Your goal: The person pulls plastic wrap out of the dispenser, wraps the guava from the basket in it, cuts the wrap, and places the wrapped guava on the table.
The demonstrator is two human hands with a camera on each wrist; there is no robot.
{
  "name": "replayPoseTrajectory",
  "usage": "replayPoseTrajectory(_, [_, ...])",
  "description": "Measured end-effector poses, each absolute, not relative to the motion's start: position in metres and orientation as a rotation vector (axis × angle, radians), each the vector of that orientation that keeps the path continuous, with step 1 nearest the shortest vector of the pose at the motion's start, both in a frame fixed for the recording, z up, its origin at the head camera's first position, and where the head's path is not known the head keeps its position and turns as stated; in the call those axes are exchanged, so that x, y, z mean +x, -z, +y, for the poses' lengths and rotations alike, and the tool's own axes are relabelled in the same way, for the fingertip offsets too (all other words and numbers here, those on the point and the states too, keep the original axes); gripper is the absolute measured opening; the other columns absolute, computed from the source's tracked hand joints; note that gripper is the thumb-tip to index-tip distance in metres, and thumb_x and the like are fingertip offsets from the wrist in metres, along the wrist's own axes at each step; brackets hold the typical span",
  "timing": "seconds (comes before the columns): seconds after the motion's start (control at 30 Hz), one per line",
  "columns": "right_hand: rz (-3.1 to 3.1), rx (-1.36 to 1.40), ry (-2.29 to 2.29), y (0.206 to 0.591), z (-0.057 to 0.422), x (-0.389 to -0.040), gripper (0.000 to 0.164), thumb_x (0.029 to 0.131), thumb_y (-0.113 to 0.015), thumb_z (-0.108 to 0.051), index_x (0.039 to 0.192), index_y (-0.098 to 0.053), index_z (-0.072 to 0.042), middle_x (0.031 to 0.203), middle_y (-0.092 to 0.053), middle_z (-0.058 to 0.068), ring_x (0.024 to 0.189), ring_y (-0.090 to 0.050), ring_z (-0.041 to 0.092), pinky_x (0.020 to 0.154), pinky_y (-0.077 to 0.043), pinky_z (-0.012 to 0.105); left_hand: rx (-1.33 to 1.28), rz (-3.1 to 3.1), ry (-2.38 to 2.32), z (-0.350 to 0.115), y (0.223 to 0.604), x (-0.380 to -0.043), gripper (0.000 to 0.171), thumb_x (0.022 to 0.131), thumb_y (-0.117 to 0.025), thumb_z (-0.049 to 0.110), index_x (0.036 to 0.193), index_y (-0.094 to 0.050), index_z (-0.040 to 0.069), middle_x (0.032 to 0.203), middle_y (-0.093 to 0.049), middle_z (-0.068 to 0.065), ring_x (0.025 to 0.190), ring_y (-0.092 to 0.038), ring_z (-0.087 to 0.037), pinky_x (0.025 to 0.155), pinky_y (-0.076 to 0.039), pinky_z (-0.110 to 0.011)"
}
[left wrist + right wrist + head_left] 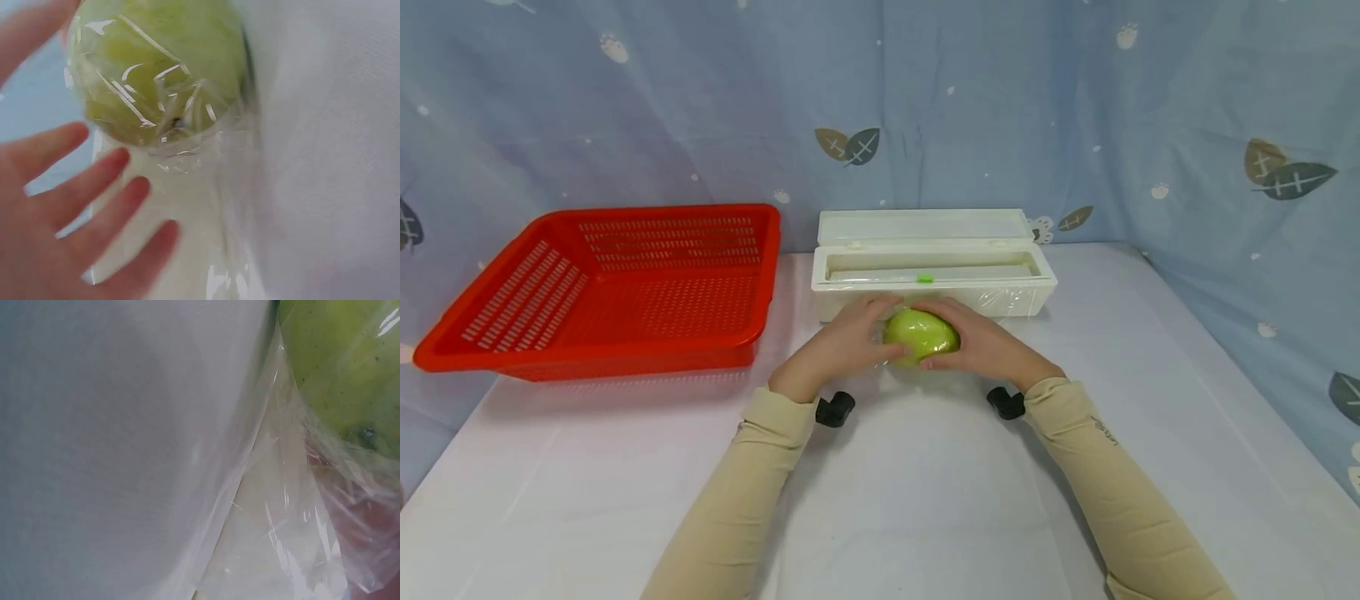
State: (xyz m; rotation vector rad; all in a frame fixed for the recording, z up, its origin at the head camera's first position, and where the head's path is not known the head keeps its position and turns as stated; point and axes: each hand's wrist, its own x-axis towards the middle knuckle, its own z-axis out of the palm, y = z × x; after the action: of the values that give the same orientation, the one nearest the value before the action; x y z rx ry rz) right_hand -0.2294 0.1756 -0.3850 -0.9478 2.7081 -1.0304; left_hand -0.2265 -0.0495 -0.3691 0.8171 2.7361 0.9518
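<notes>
A round yellow-green fruit (920,334), partly covered in shiny clear plastic film (181,134), sits in front of a white box at the table's middle. On its left side is my left hand (852,335), fingers spread and fairly straight beside the film in the left wrist view. My right hand (983,339) holds the fruit from the right, thumb in front and fingers behind. Through loose film (300,519) in the right wrist view, part of a hand shows blurred below the fruit. The film reaches toward the box.
The long white film box (932,302) stands behind the hands with its lid (925,227) raised, a roll inside and a small green piece (925,278) on its front rim. A red perforated basket (625,358) stands at left. Patterned blue cloth (970,108) hangs behind the white-covered table (917,508).
</notes>
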Motion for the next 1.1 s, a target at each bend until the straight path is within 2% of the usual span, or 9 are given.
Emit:
replayPoseTrajectory(0.1, [2.727,-0.937,0.995,0.384,0.175,-0.23,0.079,0.068,-0.069,-0.052,0.135,-0.035,-0.028,0.132,-0.036,-0.008,0.109,-0.04,0.014,0.086,-0.037,0.04,0.839,2.899,-0.97,-0.048,0.365,-0.226,0.053,0.084,-0.058,0.04,0.13,-0.045,0.016,0.128,-0.045,0.001,0.118,-0.038,-0.018,0.096,-0.032,-0.036])
replayPoseTrajectory(0.2, [2.731,-0.936,0.983,0.383,0.175,-0.231,0.079,0.069,-0.069,-0.053,0.135,-0.033,-0.031,0.133,-0.035,-0.008,0.11,-0.039,0.014,0.086,-0.037,0.04,0.935,3.037,-0.868,-0.041,0.365,-0.224,0.046,0.088,-0.052,0.039,0.126,-0.05,0.014,0.127,-0.046,0.0,0.118,-0.037,-0.021,0.097,-0.031,-0.035])
replayPoseTrajectory(0.4, [2.7,-0.938,1.029,0.385,0.174,-0.232,0.077,0.068,-0.068,-0.054,0.134,-0.03,-0.04,0.131,-0.035,-0.011,0.106,-0.041,0.011,0.085,-0.038,0.037,1.099,3.107,-0.564,-0.027,0.374,-0.218,0.068,0.085,-0.047,0.055,0.137,-0.035,0.012,0.143,-0.027,-0.002,0.129,-0.021,-0.026,0.095,-0.031,-0.046])
replayPoseTrajectory(0.57, [2.67,-0.972,1.047,0.391,0.173,-0.232,0.077,0.069,-0.07,-0.051,0.134,-0.031,-0.037,0.13,-0.036,-0.011,0.102,-0.043,0.012,0.084,-0.039,0.036,1.084,3.094,-0.562,-0.023,0.381,-0.219,0.074,0.081,-0.05,0.058,0.138,-0.032,0.015,0.147,-0.018,0.003,0.131,-0.016,-0.026,0.094,-0.03,-0.05])
replayPoseTrajectory(0.8, [2.631,-0.972,1.092,0.396,0.171,-0.232,0.073,0.068,-0.072,-0.047,0.131,-0.034,-0.036,0.123,-0.04,-0.012,0.099,-0.045,0.01,0.082,-0.04,0.033,1.062,3.143,-0.551,-0.019,0.385,-0.223,0.075,0.079,-0.048,0.064,0.138,-0.035,0.019,0.145,-0.021,0.004,0.126,-0.024,-0.03,0.094,-0.029,-0.049])
replayPoseTrajectory(1.1, [2.628,-0.908,1.121,0.387,0.179,-0.231,0.076,0.069,-0.071,-0.048,0.132,-0.03,-0.042,0.123,-0.039,-0.013,0.1,-0.046,0.011,0.083,-0.04,0.035,1.055,3.268,-0.494,-0.007,0.381,-0.225,0.075,0.076,-0.044,0.07,0.131,-0.044,0.019,0.14,-0.031,0.005,0.122,-0.029,-0.028,0.088,-0.032,-0.047])
